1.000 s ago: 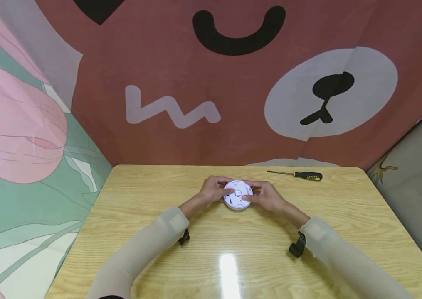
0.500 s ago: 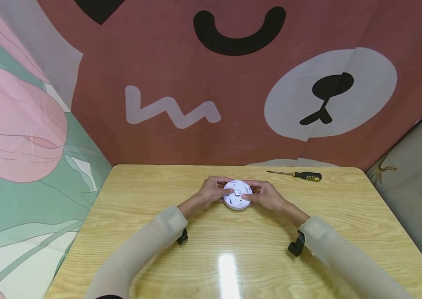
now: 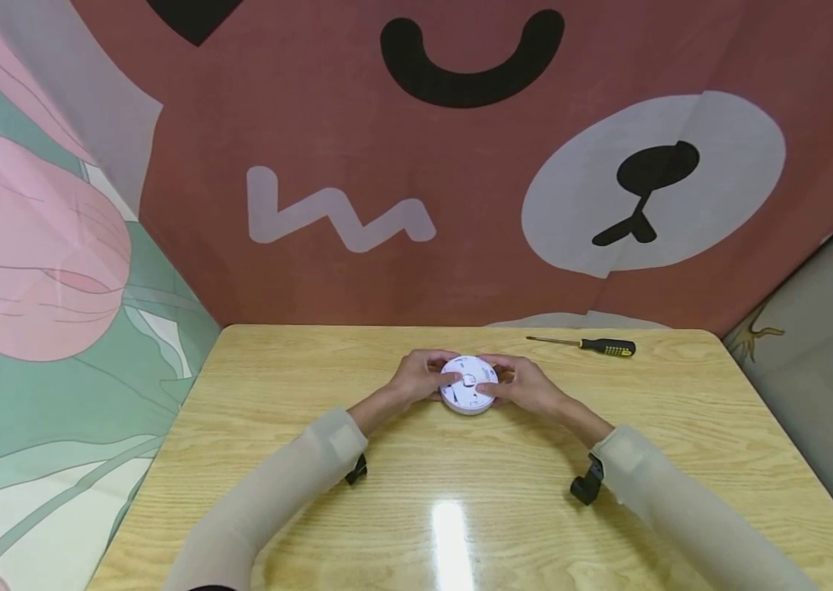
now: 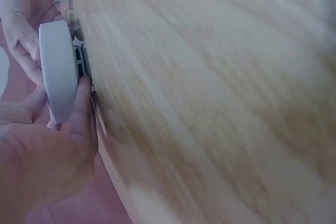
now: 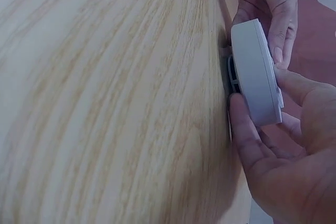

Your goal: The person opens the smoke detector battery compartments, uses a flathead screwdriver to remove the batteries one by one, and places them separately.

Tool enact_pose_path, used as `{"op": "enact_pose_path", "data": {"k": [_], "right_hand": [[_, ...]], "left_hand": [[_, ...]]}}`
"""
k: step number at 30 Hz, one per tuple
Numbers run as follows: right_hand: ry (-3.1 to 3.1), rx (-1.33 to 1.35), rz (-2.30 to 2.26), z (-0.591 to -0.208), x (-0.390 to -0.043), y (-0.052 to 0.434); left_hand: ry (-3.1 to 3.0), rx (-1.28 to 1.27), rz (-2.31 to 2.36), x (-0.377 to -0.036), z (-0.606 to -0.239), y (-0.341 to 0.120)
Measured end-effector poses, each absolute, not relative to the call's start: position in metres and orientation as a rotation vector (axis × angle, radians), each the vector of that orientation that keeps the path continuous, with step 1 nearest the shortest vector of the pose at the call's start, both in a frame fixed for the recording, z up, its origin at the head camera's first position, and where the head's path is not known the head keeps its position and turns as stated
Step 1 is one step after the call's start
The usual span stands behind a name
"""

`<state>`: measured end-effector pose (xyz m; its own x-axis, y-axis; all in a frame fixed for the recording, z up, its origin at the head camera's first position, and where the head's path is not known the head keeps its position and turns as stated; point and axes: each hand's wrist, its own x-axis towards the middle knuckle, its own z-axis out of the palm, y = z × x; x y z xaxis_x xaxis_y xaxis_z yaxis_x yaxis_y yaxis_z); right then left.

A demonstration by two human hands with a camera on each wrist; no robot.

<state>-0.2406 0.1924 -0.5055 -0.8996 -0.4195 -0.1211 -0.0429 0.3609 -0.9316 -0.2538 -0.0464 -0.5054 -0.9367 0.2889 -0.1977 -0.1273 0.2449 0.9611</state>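
A round white smoke detector [image 3: 469,402] is held between both hands near the far side of the table, its printed flat face with a central hole turned up. The left hand [image 3: 416,378] grips its left edge, thumb on the upper face and fingers beneath. On the right edge, the right hand [image 3: 529,388] holds it the same way. Both wrist views show the detector's smooth side wall [image 5: 255,72] and a dark slotted part [image 4: 80,60] underneath, close to the tabletop. Whether that part touches the table I cannot tell.
A screwdriver [image 3: 608,348] with a black and yellow handle lies near the table's back right edge, shaft pointing left. The wooden table [image 3: 386,525] meets a patterned cloth [image 3: 460,287] behind it. Light glares on the table's front middle.
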Motion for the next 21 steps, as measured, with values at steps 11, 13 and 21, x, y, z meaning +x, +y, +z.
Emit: {"op": "enact_pose_path", "data": {"k": [11, 13, 21], "right_hand": [[2.355, -0.463, -1.468, -0.503, -0.242, 0.195], [2.366, -0.469, -1.452, -0.501, -0.242, 0.195], [2.441, -0.496, -1.384, -0.499, -0.244, 0.193]], "left_hand": [[2.111, 0.384, 1.625, -0.256, -0.504, -0.062], [2.105, 0.484, 1.591, -0.257, -0.503, -0.066], [2.134, 0.653, 1.489, -0.257, -0.5, -0.074]]}}
